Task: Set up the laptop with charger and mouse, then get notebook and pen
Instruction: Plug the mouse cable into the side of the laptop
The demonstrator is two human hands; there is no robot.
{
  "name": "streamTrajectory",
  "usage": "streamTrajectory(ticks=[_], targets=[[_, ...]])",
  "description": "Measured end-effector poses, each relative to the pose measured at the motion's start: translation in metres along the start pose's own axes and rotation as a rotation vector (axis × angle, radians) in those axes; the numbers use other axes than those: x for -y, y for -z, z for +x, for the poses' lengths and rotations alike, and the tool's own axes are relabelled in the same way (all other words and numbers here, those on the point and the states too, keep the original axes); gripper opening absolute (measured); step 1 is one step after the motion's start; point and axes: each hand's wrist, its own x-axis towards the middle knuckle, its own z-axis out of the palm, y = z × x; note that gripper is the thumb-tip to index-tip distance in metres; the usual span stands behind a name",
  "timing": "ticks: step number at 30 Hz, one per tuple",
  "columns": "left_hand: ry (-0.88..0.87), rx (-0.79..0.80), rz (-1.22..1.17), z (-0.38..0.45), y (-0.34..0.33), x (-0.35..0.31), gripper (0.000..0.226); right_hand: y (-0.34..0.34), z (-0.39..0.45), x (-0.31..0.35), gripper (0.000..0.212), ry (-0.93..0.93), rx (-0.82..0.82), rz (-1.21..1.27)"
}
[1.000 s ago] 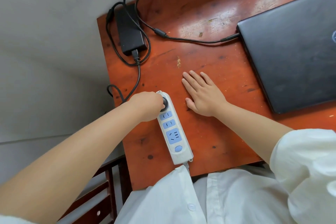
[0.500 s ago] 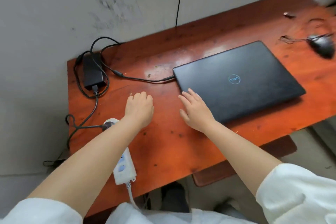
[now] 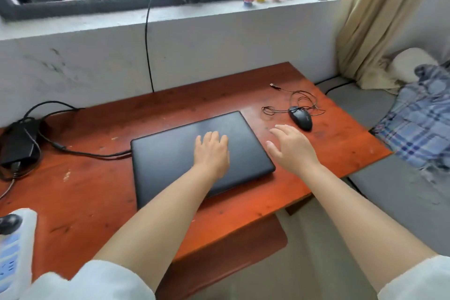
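resting flat on the shut laptop (image 3: 170,156), left hand (image 3: 212,153) spread; right hand (image 3: 292,148) splayed, empty, near mouse (image 3: 300,118).

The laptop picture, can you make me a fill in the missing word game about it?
1. The laptop lid is ____.
2. The left hand rests flat on the ____.
3. The right hand reaches toward the black ____.
4. The mouse plug lies loose on the ____.

Missing words: closed; laptop; mouse; table
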Motion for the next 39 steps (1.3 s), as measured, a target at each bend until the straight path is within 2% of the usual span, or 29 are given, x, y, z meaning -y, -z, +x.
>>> streamTrajectory(ticks=[10, 19, 25, 30, 34, 39], targets=[[0.017, -0.072, -0.021, 0.148, 0.022, -0.060, 0.032, 0.024, 0.124, -0.118, 0.029, -0.032, -0.008, -0.042], [0.072, -0.060, -0.015, 0.257, 0.017, -0.088, 0.035, 0.005, 0.228, -0.196, 0.029, -0.059, 0.129, -0.081], [0.225, 0.001, -0.047, 0.295, -0.023, -0.107, 0.037, -0.049, 0.299, -0.225, 0.030, 0.041, 0.215, -0.067], [0.452, 0.040, -0.150, 0.306, -0.079, -0.120, 0.049, -0.110, 0.347, -0.238, 0.033, 0.153, 0.302, -0.061], [0.561, 0.091, -0.251, 0.301, -0.117, -0.136, 0.054, -0.141, 0.363, -0.254, 0.030, 0.175, 0.258, -0.081], [0.620, 0.047, -0.273, 0.300, -0.133, -0.146, 0.053, -0.150, 0.373, -0.255, 0.024, 0.191, 0.225, 0.051]])
